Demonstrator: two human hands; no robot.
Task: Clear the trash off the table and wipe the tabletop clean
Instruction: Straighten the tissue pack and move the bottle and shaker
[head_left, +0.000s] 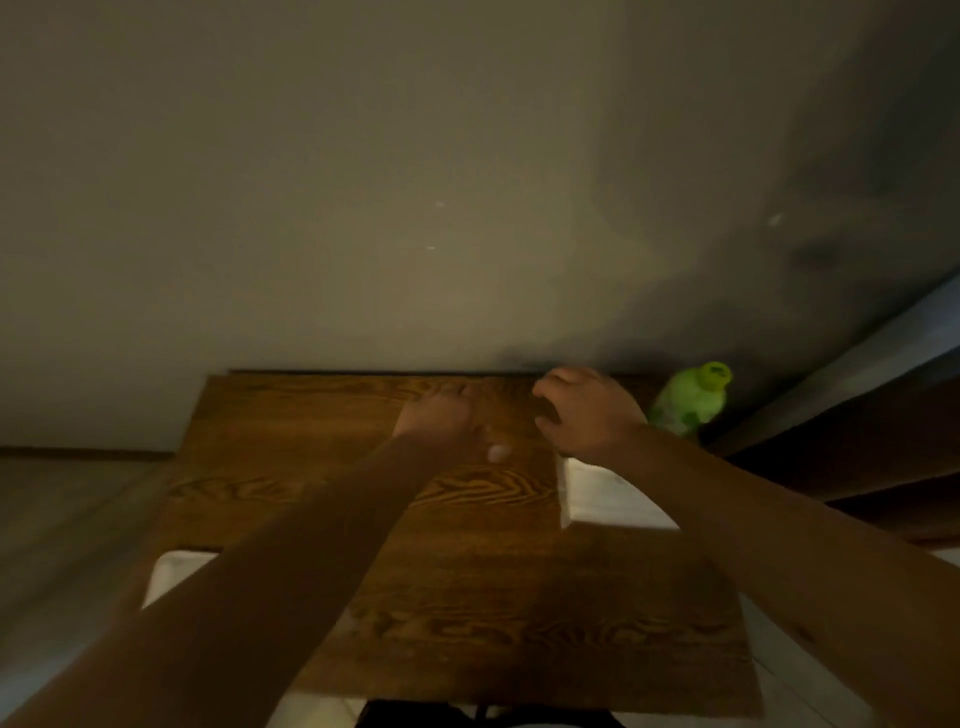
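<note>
A: State the finish of the tabletop (467, 597).
B: Wood or wood-look surface, dark brown, bold grain pattern, smooth, low sheen.
A: The green bottle (688, 400)?
B: Translucent plastic, slightly glossy; blurred, so finer texture cannot be told.
A: The wall (363, 182)?
B: Matt, plain, pale.
A: The white block (608, 493)?
B: Matt white; material cannot be told.

Wall (363, 208) blocks the far edge of my table (467, 597). Green bottle (688, 397) crowds the back right corner, white box (602, 493) lies just nearer, open wood left and near me.
</note>
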